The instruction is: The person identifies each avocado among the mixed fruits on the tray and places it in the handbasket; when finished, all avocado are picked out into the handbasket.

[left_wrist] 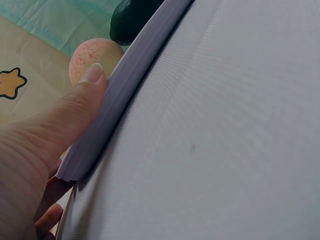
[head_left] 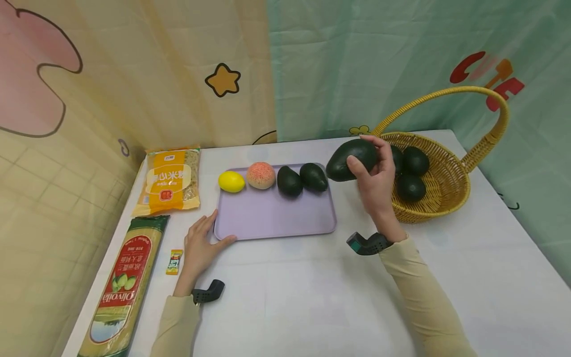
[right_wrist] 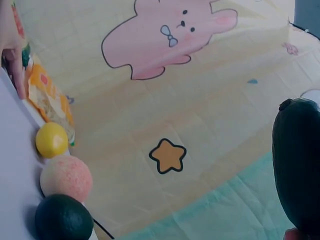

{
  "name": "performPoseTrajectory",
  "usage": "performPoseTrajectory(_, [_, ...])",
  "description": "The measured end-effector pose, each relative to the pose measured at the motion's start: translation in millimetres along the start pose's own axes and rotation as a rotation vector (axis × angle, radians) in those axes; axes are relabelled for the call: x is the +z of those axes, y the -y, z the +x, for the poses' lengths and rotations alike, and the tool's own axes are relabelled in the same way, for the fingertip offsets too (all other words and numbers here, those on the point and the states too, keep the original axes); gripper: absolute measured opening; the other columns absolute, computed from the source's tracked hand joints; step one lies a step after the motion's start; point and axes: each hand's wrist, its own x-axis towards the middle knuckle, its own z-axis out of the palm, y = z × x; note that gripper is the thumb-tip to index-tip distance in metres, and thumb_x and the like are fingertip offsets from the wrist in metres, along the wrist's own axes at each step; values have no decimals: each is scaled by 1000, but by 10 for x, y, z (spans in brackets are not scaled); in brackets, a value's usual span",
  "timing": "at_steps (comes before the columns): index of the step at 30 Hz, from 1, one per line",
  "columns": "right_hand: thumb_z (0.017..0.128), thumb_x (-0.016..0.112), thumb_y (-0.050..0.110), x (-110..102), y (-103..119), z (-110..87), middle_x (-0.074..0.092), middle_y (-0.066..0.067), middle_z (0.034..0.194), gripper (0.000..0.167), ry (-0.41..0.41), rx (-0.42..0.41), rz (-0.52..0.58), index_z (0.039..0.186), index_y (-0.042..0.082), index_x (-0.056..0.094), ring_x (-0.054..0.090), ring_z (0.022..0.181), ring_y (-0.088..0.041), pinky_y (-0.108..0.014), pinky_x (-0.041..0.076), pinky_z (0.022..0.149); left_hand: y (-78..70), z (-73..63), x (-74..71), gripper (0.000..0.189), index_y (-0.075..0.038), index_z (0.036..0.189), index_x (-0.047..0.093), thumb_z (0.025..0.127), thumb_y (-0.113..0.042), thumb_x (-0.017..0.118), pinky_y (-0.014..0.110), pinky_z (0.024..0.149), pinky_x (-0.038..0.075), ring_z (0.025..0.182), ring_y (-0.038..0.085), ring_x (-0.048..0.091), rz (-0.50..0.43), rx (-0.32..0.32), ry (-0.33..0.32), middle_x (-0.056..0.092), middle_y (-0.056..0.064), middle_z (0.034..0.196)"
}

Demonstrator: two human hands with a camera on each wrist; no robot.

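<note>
- Clad in a beige sleeve [head_left: 426,297] nearest the camera, with a black wrist device [head_left: 372,244] at the cuff, below the right hand [head_left: 377,183].
- Gripping one dark green avocado [head_left: 345,159] in that right hand, with thumb across the near side and fingers wrapped behind, raised above the white table [head_left: 285,292].
- Just right of that hand, inside a handled wicker basket [head_left: 460,181]: three more avocados [head_left: 416,161].
- Left of that hand, along the far edge of a lilac tray [head_left: 272,218]: two avocados [head_left: 290,181], a peach [head_left: 260,175], a yellow lemon [head_left: 231,182].
- Touching that tray's near left corner with the left hand [head_left: 199,251], with thumb and fingers spread apart.
- Just left of the left hand: small wrapped packet [head_left: 174,262]; farther left, long pasta pack [head_left: 122,285].
- Beyond the left hand: yellow food bag [head_left: 169,181].
</note>
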Motion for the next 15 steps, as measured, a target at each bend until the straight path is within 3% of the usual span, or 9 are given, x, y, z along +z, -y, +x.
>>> performPoseTrajectory(5, [79,69,13,-257,17,14,49,-16,116,45,-109,-55,24,120,3,53,53,100,-27,-29,49,85,2,-1,4,93,-14,148,34,75,-52,76,60,103,17,136,38,19,1,21,-9,31,19,149])
performPoseTrajectory(10, [78,67,11,-525,11,34,50,-16,115,47,-207,-84,-25,121,1,52,51,102,-26,-31,47,85,8,0,6,93,-14,148,34,75,-52,76,60,104,16,136,37,19,2,26,-11,33,18,148])
performPoseTrajectory(15, [78,68,10,-805,43,73,51,-16,113,48,-238,-86,-78,122,-1,52,50,100,-23,-28,45,82,14,3,10,93,-14,148,34,74,-52,76,60,104,15,137,37,19,1,28,-12,34,18,148])
